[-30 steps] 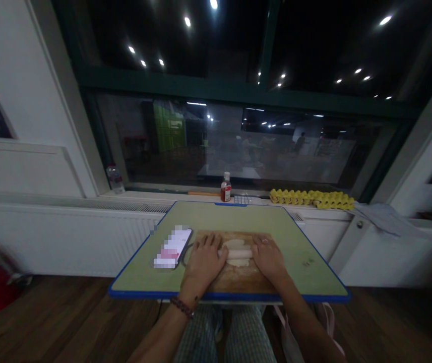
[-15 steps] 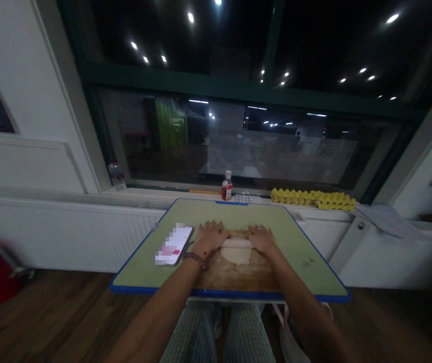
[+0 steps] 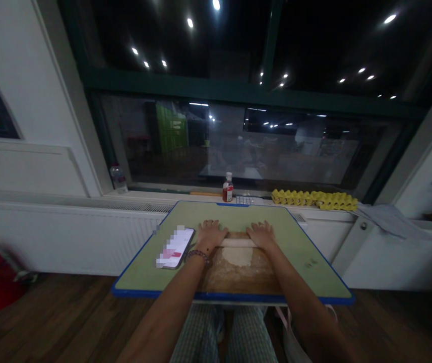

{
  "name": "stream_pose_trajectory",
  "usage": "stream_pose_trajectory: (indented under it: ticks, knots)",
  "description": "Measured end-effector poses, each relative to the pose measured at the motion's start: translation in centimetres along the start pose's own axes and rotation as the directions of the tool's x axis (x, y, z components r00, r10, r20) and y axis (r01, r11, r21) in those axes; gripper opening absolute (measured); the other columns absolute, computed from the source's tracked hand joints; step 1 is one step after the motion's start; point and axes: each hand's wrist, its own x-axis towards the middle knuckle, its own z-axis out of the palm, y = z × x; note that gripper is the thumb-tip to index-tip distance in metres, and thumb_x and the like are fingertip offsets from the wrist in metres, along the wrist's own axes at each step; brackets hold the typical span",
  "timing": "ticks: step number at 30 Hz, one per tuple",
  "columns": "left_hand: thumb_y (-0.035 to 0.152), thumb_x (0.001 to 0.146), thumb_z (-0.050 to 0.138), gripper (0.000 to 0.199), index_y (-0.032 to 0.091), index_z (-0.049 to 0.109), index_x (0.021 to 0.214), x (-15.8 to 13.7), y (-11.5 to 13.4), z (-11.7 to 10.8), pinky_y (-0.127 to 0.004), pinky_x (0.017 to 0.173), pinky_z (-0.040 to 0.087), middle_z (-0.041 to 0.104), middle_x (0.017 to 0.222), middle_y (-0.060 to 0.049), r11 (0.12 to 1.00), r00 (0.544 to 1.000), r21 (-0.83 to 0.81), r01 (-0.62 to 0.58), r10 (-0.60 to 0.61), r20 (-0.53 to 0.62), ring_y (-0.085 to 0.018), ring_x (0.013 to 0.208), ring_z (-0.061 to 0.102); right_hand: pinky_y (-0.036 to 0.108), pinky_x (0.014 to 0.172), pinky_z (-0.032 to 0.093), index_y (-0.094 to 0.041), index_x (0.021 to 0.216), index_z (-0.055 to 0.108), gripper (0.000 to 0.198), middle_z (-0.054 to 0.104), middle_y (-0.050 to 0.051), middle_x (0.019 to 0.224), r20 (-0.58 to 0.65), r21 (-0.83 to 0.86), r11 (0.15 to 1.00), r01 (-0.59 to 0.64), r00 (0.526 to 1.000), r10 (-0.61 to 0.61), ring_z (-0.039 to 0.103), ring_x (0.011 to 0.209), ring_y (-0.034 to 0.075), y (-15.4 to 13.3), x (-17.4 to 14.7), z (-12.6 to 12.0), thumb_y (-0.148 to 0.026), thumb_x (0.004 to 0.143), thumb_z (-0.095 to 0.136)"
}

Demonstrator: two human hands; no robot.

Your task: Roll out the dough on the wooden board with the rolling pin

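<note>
"How are the hands?"
"Left hand (image 3: 211,234) and right hand (image 3: 261,235) lie fingers spread, at either end of the rolling pin (image 3: 237,243)."
"The dough (image 3: 237,257)?"
"Partly under it, on the wooden board (image 3: 234,281); likely soft, easily torn. The pin seems stiff, light: best held by its ends."

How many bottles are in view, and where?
2: a clear plastic bottle at the left end of the windowsill, and a white-capped bottle just beyond the far edge of the table. Others may be hidden.
</note>
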Motion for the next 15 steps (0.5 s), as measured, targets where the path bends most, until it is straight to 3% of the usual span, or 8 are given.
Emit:
stream_pose_trajectory:
  ticks: [4, 8, 11, 15]
  knots:
    - [0.05, 0.094, 0.04, 0.05, 0.024, 0.057, 0.134, -1.3, 0.1, -0.1, -0.054, 0.11, 0.026, 0.054, 0.143, -0.013, 0.997, 0.997, 0.014, -0.081, 0.081, -0.007, -0.033, 0.135, 0.042, 0.055, 0.114, 0.018, -0.024, 0.144, 0.047, 0.055, 0.044, 0.01, 0.152, -0.017, 0.004, 1.0, 0.02, 1.0, -0.02, 0.025, 0.146, 0.03, 0.0, -1.7, -0.1, -0.048, 0.1, 0.026]
    - [0.047, 0.099, 0.032, 0.05, 0.023, 0.057, 0.136, -4.2, 0.2, -0.6, -0.054, 0.114, 0.019, 0.051, 0.147, -0.012, 0.985, 0.985, 0.021, -0.173, 0.174, -0.024, -0.033, 0.14, 0.036, 0.053, 0.117, 0.007, -0.027, 0.14, 0.053, 0.048, 0.046, 0.006, 0.151, -0.068, -0.014, 0.991, 0.134, 0.989, -0.134, 0.02, 0.147, 0.03, 0.2, -4.8, -0.4, -0.038, 0.101, 0.027]
    - [0.047, 0.1, 0.031, 0.049, 0.026, 0.055, 0.138, -6.2, 0.2, -1.1, -0.05, 0.114, 0.022, 0.051, 0.147, -0.009, 0.972, 0.971, 0.011, -0.235, 0.236, -0.036, -0.03, 0.139, 0.039, 0.052, 0.117, 0.005, -0.02, 0.142, 0.051, 0.053, 0.043, 0.011, 0.153, -0.119, -0.019, 0.986, 0.163, 0.979, -0.164, 0.013, 0.149, 0.031, 0.3, -6.8, -0.4, -0.037, 0.101, 0.023]
    - [0.05, 0.1, 0.03, 0.051, 0.027, 0.051, 0.141, -6.7, 0.1, -1.2, -0.046, 0.114, 0.024, 0.051, 0.147, -0.007, 0.966, 0.966, -0.004, -0.257, 0.257, -0.025, -0.028, 0.137, 0.041, 0.05, 0.117, 0.008, -0.017, 0.141, 0.053, 0.056, 0.043, 0.014, 0.152, -0.109, -0.002, 0.988, 0.154, 0.982, -0.153, 0.018, 0.148, 0.031, 0.2, -7.0, -0.3, -0.039, 0.101, 0.02]
